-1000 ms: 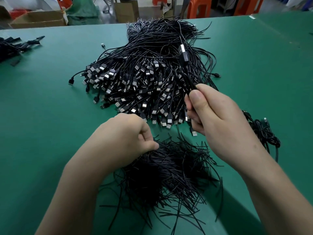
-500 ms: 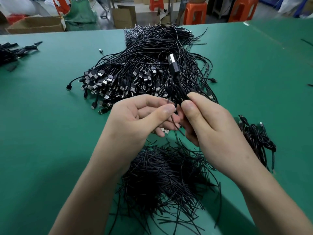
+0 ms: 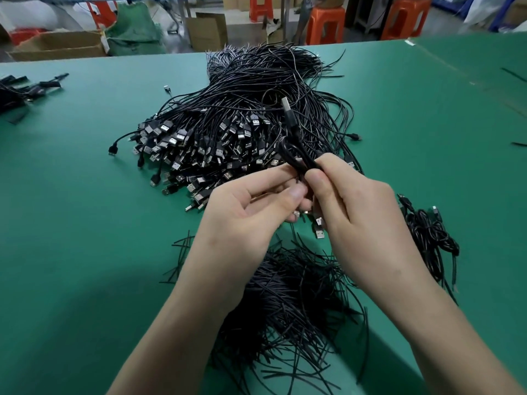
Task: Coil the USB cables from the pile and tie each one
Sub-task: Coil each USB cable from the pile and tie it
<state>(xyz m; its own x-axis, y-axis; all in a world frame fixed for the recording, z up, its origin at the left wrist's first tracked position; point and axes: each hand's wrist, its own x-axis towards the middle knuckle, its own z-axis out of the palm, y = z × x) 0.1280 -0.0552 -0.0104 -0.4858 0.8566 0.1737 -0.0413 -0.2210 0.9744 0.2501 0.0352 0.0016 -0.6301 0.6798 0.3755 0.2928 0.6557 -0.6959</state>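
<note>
A big pile of black USB cables lies on the green table, plugs fanned toward me. My right hand pinches a coiled black cable above the pile's near edge; its USB plug sticks up. My left hand meets it from the left, thumb and fingers closed on a thin black twist tie at the coil; the tie is mostly hidden between the fingers. A heap of black twist ties lies under my wrists.
Finished tied cables lie in a small heap at the right. More black cable bundles rest at the far left edge. Cardboard boxes and orange stools stand beyond the table's far edge.
My left hand rose from the twist-tie heap and came up to the coil held by my right hand. The coil stayed roughly in place above the pile.
</note>
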